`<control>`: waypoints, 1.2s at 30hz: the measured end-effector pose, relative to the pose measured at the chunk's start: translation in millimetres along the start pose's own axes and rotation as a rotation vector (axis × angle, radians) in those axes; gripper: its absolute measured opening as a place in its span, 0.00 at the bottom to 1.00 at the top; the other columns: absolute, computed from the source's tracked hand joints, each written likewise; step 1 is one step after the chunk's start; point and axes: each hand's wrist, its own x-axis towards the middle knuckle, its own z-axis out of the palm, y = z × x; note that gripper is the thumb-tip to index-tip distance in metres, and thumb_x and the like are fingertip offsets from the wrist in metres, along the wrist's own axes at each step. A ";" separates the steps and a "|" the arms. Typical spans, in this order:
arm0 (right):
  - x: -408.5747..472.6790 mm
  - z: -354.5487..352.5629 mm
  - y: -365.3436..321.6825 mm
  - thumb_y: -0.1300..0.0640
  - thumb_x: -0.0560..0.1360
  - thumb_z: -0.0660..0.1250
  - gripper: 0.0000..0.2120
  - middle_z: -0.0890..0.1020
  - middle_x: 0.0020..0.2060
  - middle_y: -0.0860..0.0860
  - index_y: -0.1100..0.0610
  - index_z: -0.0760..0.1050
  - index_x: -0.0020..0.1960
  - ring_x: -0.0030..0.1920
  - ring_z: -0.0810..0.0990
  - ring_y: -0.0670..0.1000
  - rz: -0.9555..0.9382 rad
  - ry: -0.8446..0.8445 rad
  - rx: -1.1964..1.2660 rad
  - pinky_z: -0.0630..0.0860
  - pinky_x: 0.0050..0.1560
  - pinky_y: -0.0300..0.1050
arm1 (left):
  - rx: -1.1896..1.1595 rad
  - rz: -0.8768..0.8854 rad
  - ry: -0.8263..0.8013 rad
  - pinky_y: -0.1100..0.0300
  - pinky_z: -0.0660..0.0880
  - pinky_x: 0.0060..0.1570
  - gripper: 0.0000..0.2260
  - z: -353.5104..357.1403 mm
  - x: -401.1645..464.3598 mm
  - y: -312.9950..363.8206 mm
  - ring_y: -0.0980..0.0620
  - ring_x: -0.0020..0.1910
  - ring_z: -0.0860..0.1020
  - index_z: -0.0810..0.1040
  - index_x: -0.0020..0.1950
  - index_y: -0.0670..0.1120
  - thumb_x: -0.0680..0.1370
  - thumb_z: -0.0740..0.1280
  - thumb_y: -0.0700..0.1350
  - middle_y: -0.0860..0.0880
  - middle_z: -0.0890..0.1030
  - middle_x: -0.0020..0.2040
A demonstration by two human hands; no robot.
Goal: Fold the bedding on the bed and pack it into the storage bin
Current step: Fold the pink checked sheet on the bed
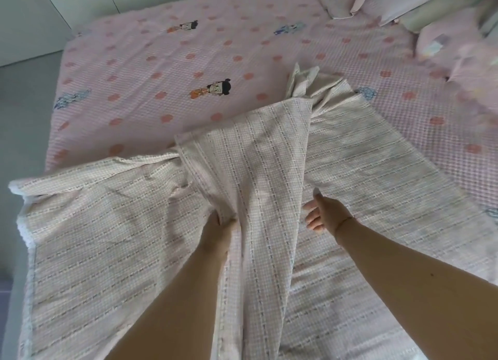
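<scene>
Left hand (219, 229) gripping lengthwise-ridged blanket (250, 155)

The blanket (269, 198) lies on the near part of the bed sheet (167, 63); pillows (404, 1) lie far right.

The far left of the bed sheet (167, 63) lies flat, giving open room to reach. Pillows (404, 1) crowd the far right corner. Near, the raised fold of the blanket (256, 149) divides left from right.
</scene>
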 end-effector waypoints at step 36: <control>27.5 -209.2 -35.2 0.41 0.81 0.47 0.25 0.76 0.41 0.53 0.59 0.74 0.53 0.37 0.78 0.53 -0.079 -0.075 0.177 0.74 0.38 0.45 | 0.273 0.035 -0.474 0.47 0.69 0.68 0.41 298.7 -71.4 16.5 0.48 0.66 0.73 0.67 0.72 0.46 0.61 0.78 0.48 0.48 0.75 0.68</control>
